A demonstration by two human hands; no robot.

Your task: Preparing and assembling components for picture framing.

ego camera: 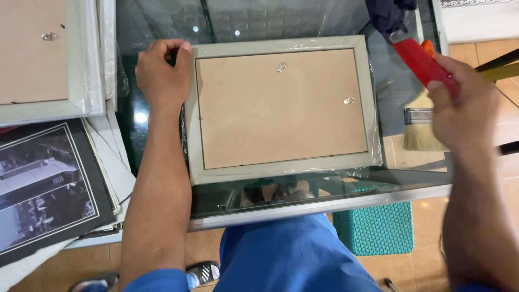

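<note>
Tiled flooring in a pale orange tone is seen beneath a glass-topped table [162, 32], viewed from the head camera looking down. At the middle of the glass, a grey-framed picture frame [281, 108] is laid face down, its brown backing board [281, 113] turned upward with two small metal hangers fixed to it. The frame's far left corner is gripped by the left hand [162, 75], whose fingers are curled closed over the edge. At the table's right edge, a red handle [424, 65] is held in the closed right hand [462, 108], which appears blurred. Just below that hand, a paintbrush [419, 130] with pale bristles is seen. Along the left edge, another face-down frame [43, 59] and a black-matted photograph [46, 184] are stacked. Under the near edge, a teal woven stool [376, 230] is visible beside blue-trousered legs.
</note>
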